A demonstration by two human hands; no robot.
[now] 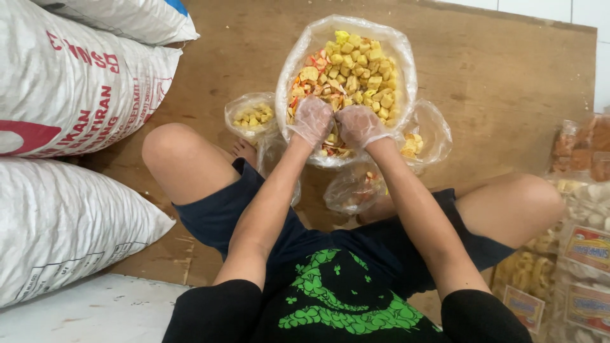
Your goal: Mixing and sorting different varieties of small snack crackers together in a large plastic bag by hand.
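A large clear plastic bag (400,63) stands open on the wooden floor in front of me, filled with yellow, orange and red cracker snacks (356,67). Both hands wear thin clear plastic gloves and reach into its near side. My left hand (311,119) and my right hand (359,125) are side by side, fingers curled down into the snacks. Whether either hand grips any pieces is hidden. A small clear bag with yellow snacks (252,117) sits just left of the big bag. Another small bag (424,136) lies at its right, and a third (356,188) lies between my legs.
Big white woven sacks (70,82) are stacked on the left. Packed snack bags with labels (581,254) pile up at the right. I sit cross-legged on a brown wooden board (508,70), with white tiles beyond it.
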